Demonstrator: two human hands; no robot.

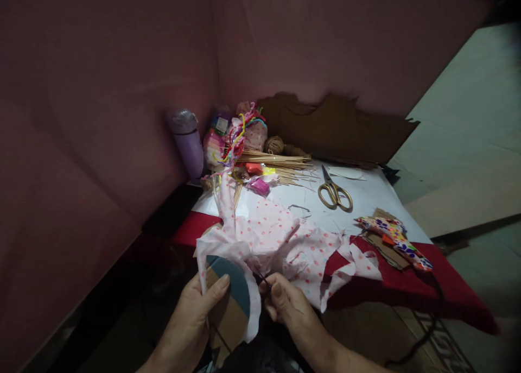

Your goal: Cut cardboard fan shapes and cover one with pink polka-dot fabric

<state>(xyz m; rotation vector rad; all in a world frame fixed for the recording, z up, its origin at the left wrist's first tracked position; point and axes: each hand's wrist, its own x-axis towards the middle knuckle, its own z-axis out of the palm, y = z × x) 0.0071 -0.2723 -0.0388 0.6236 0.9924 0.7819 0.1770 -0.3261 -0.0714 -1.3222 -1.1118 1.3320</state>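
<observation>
Gripping cardboard disc [228, 302] near-left in left hand [191, 318], thumb pressed flat to keep pink dotted fabric [277, 237] wrapped over rim. Pinching thin dark strand [260, 278] at fabric edge with right hand [288, 305] fingertips. With scissors [334, 194] set aside far right.

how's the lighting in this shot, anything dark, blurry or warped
Head view: dim overall, and the brightest patch is the white table top around the scissors. Head view: the left hand on the cardboard disc and the right hand sit in shade at the bottom, soft but readable. Head view: wide-angle bend tilts the table edges, the top right corner darkens, and there is no glare.
</observation>
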